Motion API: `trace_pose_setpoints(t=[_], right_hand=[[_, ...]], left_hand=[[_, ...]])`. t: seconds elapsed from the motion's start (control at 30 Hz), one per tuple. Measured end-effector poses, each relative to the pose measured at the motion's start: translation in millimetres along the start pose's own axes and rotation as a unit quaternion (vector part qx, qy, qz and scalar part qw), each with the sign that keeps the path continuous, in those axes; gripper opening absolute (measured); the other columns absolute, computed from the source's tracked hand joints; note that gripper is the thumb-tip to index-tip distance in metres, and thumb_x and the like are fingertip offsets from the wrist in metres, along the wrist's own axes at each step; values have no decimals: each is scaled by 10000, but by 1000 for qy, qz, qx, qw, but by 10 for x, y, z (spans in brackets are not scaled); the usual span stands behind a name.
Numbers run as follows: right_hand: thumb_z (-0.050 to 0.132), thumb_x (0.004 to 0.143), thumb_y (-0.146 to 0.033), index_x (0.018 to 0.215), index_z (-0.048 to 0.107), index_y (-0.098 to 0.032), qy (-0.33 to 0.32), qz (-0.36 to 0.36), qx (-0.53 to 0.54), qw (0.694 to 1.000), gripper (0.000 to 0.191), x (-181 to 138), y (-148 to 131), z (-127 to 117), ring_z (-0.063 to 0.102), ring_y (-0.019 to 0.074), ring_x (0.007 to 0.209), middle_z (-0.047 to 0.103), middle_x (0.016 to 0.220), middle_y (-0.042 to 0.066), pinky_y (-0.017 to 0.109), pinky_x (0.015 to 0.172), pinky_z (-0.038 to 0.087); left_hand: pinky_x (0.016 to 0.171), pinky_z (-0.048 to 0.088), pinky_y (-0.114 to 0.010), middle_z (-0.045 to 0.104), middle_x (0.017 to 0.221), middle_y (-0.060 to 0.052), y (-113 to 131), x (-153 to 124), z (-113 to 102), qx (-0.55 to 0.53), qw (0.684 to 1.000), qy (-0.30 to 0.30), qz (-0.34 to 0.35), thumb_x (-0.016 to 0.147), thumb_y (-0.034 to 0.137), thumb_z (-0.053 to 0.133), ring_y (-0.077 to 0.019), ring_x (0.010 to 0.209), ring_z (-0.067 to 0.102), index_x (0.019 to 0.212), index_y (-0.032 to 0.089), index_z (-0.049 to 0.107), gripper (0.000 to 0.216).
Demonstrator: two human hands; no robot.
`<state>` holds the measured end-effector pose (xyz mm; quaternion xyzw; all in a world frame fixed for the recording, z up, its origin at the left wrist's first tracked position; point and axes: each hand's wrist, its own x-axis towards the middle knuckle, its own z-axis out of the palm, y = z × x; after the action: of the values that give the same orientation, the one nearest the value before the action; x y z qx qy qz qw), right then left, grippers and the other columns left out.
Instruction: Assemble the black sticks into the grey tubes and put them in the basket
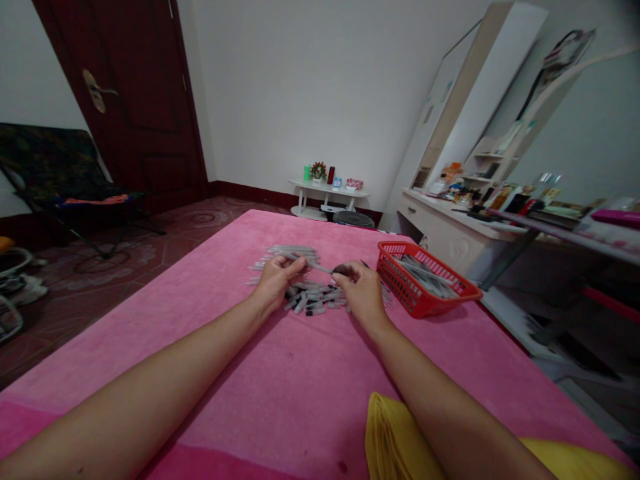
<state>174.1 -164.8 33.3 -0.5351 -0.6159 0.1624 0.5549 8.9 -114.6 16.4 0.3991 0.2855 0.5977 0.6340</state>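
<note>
My left hand (280, 277) pinches a thin grey pen (319, 266) that points across to the right. My right hand (363, 287) is closed around the pen's other end, where something dark shows at the fingertips; whether it is a cap I cannot tell. Below and between the hands lies a loose pile of short clear pen caps (316, 298), some with black parts. Behind my left hand, several long grey pens (295, 251) lie side by side. A red plastic basket (417, 303) with more pens (425, 275) inside stands right of my right hand.
Everything lies on a pink cloth-covered table (240, 387). Folded yellow fabric (395, 433) is under my right forearm. A cluttered dressing table (450, 227) stands at the right, a folding chair (65, 180) at the left, and a low white stand (330, 190) by the far wall.
</note>
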Motion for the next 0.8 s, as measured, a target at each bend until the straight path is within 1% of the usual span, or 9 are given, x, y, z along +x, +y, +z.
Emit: trace_pose_setpoints(t=[0.1, 0.2, 0.37, 0.4, 0.53, 0.6, 0.7, 0.73, 0.8], right_hand=[[545, 760, -332, 653, 632, -165, -23, 31, 9, 999, 216, -8, 4, -5, 586, 154, 546, 654, 616, 30, 248, 527, 433], [459, 828, -425, 625, 588, -168, -52, 56, 25, 997, 352, -23, -18, -2, 542, 138, 445, 604, 530, 16, 235, 440, 400], [534, 782, -388, 746, 548, -178, -54, 57, 66, 995, 213, -53, -41, 26, 553, 124, 431, 604, 597, -10, 210, 384, 400], [524, 789, -394, 728, 536, -179, -59, 61, 63, 994, 224, -58, -37, 28, 541, 119, 409, 591, 573, -15, 205, 369, 390], [407, 850, -508, 645, 523, -175, -87, 83, 44, 992, 408, -57, -23, 11, 479, 107, 336, 545, 488, -12, 202, 318, 341], [466, 821, -502, 695, 542, -171, -75, 75, 48, 993, 362, -43, -27, 0, 500, 105, 372, 570, 538, -11, 200, 338, 368], [560, 764, -430, 745, 548, -174, -62, 58, 56, 995, 257, -22, -29, -3, 534, 105, 434, 599, 606, -13, 198, 391, 410], [546, 773, -429, 717, 545, -172, -68, 59, 55, 994, 262, -18, -24, -3, 530, 105, 429, 595, 589, -10, 199, 394, 406], [470, 822, -463, 634, 528, -172, -89, 66, 46, 993, 351, -13, -8, -3, 505, 103, 399, 573, 529, 0, 202, 386, 385]], left_hand=[[567, 518, -201, 687, 731, -26, -9, -4, 4, 3, 1000, -12, 15, 506, 283, 858, -124, 627, 635, 768, 128, 644, 372], [559, 521, -207, 684, 719, -23, -17, -3, 9, -5, 1000, -6, 12, 502, 287, 859, -128, 624, 634, 760, 127, 643, 372], [569, 519, -199, 682, 718, -24, -37, 12, 1, -21, 1000, 7, 7, 489, 279, 865, -121, 627, 635, 743, 114, 639, 379], [573, 520, -196, 684, 726, -23, -42, 14, -1, -23, 1000, 3, 6, 491, 278, 865, -119, 632, 636, 752, 114, 638, 383], [572, 520, -187, 682, 739, -18, -51, 17, 0, -26, 1000, -5, -3, 502, 289, 862, -111, 639, 637, 782, 113, 637, 400], [576, 520, -185, 681, 733, -17, -40, 15, 4, -30, 1000, 3, -4, 497, 296, 863, -107, 636, 635, 778, 108, 637, 407], [585, 521, -185, 680, 726, -14, -19, 9, 12, -36, 999, 10, -2, 477, 291, 870, -103, 632, 632, 763, 105, 636, 414], [584, 520, -184, 679, 721, -13, -16, 7, 15, -36, 999, 8, -2, 474, 289, 870, -102, 629, 631, 760, 105, 636, 413], [577, 516, -180, 677, 713, -11, -16, 5, 19, -36, 999, 3, -3, 479, 283, 869, -100, 624, 630, 761, 107, 634, 407]])
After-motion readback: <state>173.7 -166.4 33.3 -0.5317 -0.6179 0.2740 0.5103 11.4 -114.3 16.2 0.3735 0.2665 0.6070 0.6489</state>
